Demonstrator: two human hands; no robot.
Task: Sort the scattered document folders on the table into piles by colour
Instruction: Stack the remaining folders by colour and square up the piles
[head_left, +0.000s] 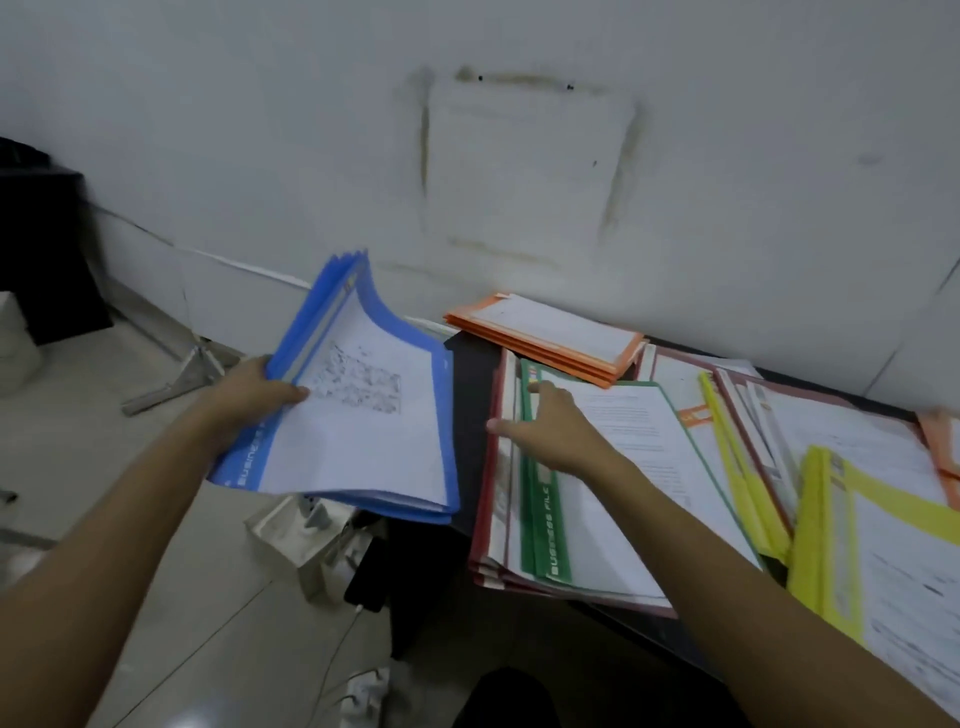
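— What is the biggest thing here?
— The dark table (470, 395) against the white wall, covered with folders by colour.

— And the folders themselves?
— A bundle of blue folders (363, 415) is held in the air off the table's left end, over the floor, its far edge curling upward. Just right of it, a green folder (553, 525) lies on top of a pile of red folders (488, 493) at the table's near left. Yellow folders (826, 545) lie further right, and an orange pile (550, 338) sits at the back by the wall.

— How are the hands placed?
— The left hand (254, 389) grasps the blue bundle at its left edge, thumb pressed on the top sheet, fingers underneath. The right hand (558, 426) is released and flat: its fingers lie straight on the green folder near the spine's far end, thumb spread toward the red edge, gripping nothing.
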